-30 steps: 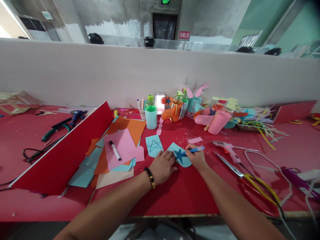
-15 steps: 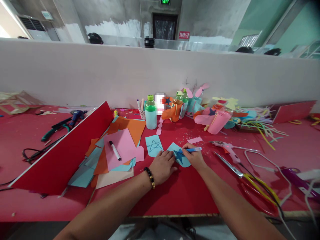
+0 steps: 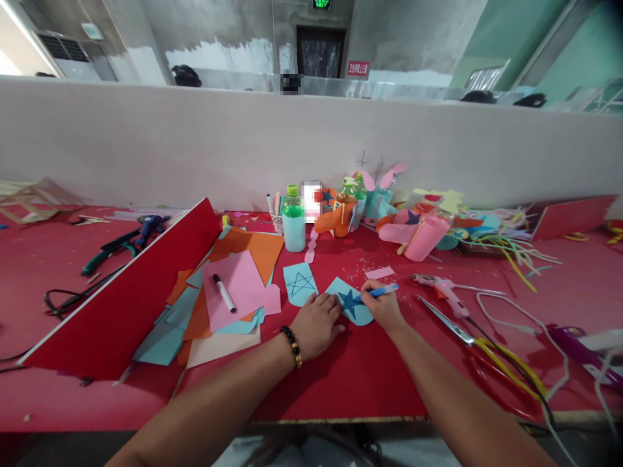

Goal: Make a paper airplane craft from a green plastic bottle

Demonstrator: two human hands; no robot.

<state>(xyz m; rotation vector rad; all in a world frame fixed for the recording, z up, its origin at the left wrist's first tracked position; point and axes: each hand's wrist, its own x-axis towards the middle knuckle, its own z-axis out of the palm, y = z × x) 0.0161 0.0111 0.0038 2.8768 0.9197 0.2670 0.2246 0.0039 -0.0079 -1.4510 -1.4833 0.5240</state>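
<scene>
My right hand [image 3: 383,305] is closed round a blue marker [image 3: 385,290], its tip at the right point of a dark blue star [image 3: 349,302]. That star is coloured in on a light blue paper piece [image 3: 361,314] lying on the red table. My left hand [image 3: 316,322] lies flat with fingers stretched out, its fingertips on the paper's left edge. Just beyond it is a second light blue paper piece [image 3: 293,295] bearing a star in outline. To the left, a black-and-white marker [image 3: 224,294] rests on pink paper [image 3: 248,275].
A bottle wrapped in light blue [image 3: 294,227] stands beyond the papers, near decorated bottles [image 3: 424,237]. At right lie a pink glue gun [image 3: 450,295] and large scissors [image 3: 479,344] with cords. A red board [image 3: 141,295] leans at left beside stacked coloured paper.
My right hand and the blue marker have shifted slightly right, from over the star to its right point. My left hand has stayed in place.
</scene>
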